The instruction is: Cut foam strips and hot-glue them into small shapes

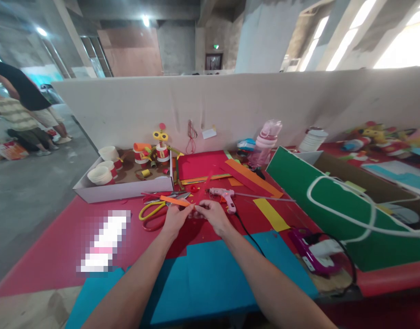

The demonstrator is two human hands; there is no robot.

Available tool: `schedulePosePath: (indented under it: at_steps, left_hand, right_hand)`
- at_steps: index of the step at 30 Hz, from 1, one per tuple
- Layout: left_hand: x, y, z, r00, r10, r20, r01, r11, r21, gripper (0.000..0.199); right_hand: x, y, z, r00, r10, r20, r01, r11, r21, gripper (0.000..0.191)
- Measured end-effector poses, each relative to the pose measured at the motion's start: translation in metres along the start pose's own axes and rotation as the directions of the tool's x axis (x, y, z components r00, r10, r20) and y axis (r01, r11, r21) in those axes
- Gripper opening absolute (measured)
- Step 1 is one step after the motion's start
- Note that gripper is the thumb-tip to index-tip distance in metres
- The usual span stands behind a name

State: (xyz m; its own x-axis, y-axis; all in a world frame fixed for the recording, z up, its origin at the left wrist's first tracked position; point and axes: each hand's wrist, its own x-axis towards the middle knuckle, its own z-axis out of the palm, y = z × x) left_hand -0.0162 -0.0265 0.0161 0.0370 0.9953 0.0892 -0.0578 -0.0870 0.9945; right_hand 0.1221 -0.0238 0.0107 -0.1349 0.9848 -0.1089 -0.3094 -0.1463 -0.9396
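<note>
An orange paper strip [172,200] sticks out to the left from between my fingertips. My left hand [177,218] pinches it near its right end. Close against it, my right hand [214,215] has thumb and finger pressed together at the strip's tip, where the fingers hide the detail. Just beyond my right hand, a pink glue gun [223,195] lies on the red table cover [127,237]. Yellow-handled scissors [151,211] lie left of my left hand, with a red-handled pair [155,224] partly under it.
A shallow box [127,188] with paper cups and a yellow-eyed figure [161,141] stands at the back left. Coloured paper sheets [203,164] lie behind the hands. At right are a yellow strip [271,214], purple power socket [312,256] and green board [319,196]; blue sheets [223,269] lie nearest.
</note>
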Motion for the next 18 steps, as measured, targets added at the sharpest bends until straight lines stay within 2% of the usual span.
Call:
schedulePosePath:
  at_steps: [5, 9, 13, 18]
  left_hand:
    - [-0.003, 0.006, 0.004, 0.986, -0.155, 0.059, 0.165, 0.953, -0.254, 0.026]
    - [-0.002, 0.004, 0.002, 0.969, -0.209, 0.135, 0.241, 0.923, -0.300, 0.029]
    - [-0.003, 0.000, 0.002, 0.974, -0.163, 0.159, 0.197, 0.953, -0.231, 0.028]
    - [-0.003, -0.003, 0.004, 0.993, -0.107, 0.043, 0.112, 0.982, -0.152, 0.026]
  right_hand:
    - [0.000, 0.000, -0.001, 0.997, 0.050, 0.055, -0.056, 0.992, 0.110, 0.041]
    - [0.000, -0.001, -0.002, 0.998, 0.035, 0.048, -0.041, 0.989, 0.144, 0.041]
    - [0.000, -0.002, -0.003, 0.999, 0.018, 0.033, -0.021, 0.994, 0.105, 0.038]
    - [0.001, 0.000, -0.001, 0.999, -0.040, 0.032, 0.039, 0.999, 0.032, 0.034]
